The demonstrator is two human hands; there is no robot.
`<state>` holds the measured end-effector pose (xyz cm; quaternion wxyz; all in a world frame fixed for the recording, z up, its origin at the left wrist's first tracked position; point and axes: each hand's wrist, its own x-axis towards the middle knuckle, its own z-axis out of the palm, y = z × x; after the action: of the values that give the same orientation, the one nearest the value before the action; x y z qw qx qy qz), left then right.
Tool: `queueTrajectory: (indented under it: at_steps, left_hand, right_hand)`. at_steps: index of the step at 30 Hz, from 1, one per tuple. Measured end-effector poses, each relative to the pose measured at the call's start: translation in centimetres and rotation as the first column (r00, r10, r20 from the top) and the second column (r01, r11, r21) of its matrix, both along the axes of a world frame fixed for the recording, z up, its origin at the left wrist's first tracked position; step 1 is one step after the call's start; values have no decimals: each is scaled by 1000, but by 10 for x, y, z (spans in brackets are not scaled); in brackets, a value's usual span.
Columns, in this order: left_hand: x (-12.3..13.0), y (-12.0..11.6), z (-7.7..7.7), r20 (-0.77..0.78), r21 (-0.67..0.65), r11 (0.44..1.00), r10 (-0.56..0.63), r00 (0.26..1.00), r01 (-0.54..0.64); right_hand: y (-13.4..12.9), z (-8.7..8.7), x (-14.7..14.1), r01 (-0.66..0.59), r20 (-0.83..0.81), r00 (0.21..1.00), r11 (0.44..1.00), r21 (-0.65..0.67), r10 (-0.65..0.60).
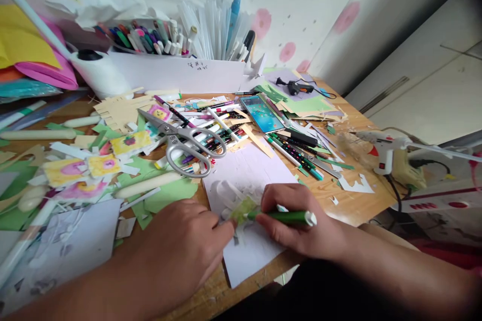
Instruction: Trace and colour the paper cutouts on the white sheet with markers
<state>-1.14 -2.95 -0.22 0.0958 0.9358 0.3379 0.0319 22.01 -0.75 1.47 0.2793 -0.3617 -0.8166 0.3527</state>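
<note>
My right hand [297, 220] is closed around a green marker [288, 217], its tip resting on a small piece of paper [244, 209] coloured yellow-green. The fingers of my left hand [188, 240] are curled together, with the fingertips at the near left edge of that piece, pinching it; the thumb is mostly hidden. Under both hands lies a white sheet of paper [244, 265]. Thin whitish strips [228, 193] surround the coloured piece. Just beyond the sheet's far left corner, a pair of grey-handled scissors [181, 142] rests on the clutter.
Painted paper pieces [131, 143], green scraps [169, 195] and loose markers [301, 155] cover the wooden table [361, 205]. A phone [262, 114] lies at the back. On the right is a glue gun [386, 152]; behind stands a white box [181, 72] of pens.
</note>
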Motion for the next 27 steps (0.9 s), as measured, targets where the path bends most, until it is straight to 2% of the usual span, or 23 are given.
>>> queueTrajectory:
  at_steps: [4, 10, 16, 19, 24, 27]
  left_hand:
    - [0, -1, 0, -18, 11, 1000, 2, 1000, -2]
    - [0, -4, -1, 15, 47, 999, 1, 1000, -2]
    - [0, -4, -3, 22, 35, 999, 6, 1000, -6]
    - [1, -3, -3, 19, 39, 999, 7, 1000, -8]
    - [2, -1, -2, 9, 40, 999, 13, 1000, -14]
    - [1, -1, -3, 15, 32, 999, 11, 1000, -12]
  right_hand:
    - [2, 0, -2, 62, -31, 998, 998, 1, -62]
    - [4, 6, -7, 40, 122, 992, 985, -167, -20]
    - [4, 12, -6, 26, 179, 983, 952, -305, 30]
    - [2, 12, -4, 12, 181, 982, 955, -296, 44]
    - [2, 7, -1, 18, 120, 993, 986, -166, 2]
    - [4, 5, -1, 10, 125, 992, 989, -148, 9]
